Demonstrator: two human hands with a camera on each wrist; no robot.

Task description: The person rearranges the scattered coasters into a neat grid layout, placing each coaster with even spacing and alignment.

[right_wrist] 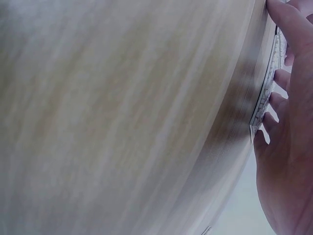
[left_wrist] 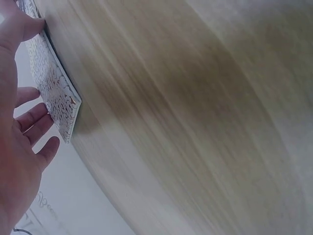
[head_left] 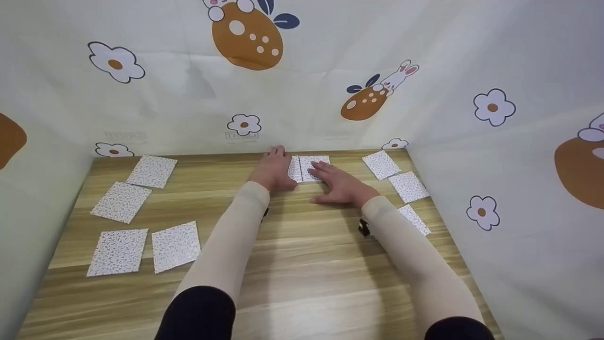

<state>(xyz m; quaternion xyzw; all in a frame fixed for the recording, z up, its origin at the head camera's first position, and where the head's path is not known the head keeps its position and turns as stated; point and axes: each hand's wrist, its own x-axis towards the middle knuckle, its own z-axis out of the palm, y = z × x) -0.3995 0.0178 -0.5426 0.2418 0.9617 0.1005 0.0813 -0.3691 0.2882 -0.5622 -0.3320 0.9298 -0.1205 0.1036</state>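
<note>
At the back of the wooden table, two thin white square cards with a small speckled print lie flat, side by side. My left hand (head_left: pixel 273 170) reaches over the left card (left_wrist: pixel 51 81), its thumb at the near edge and its fingers loosely spread along the far and left sides. Much of this card is hidden under the hand in the head view. On the right card (head_left: pixel 314 165) rest the extended fingers of my right hand (head_left: pixel 342 184), the thumb apart and over the table. From the right wrist, only a thin strip of card (right_wrist: pixel 266 93) shows beside the fingers.
Several similar cards lie on the left, including a back-left card (head_left: pixel 152 171) and a front-left card (head_left: pixel 118 251). Three more, including a middle one (head_left: pixel 409 187), line the right edge. A printed curtain (head_left: pixel 179 108) borders the wooden table (head_left: pixel 306 274).
</note>
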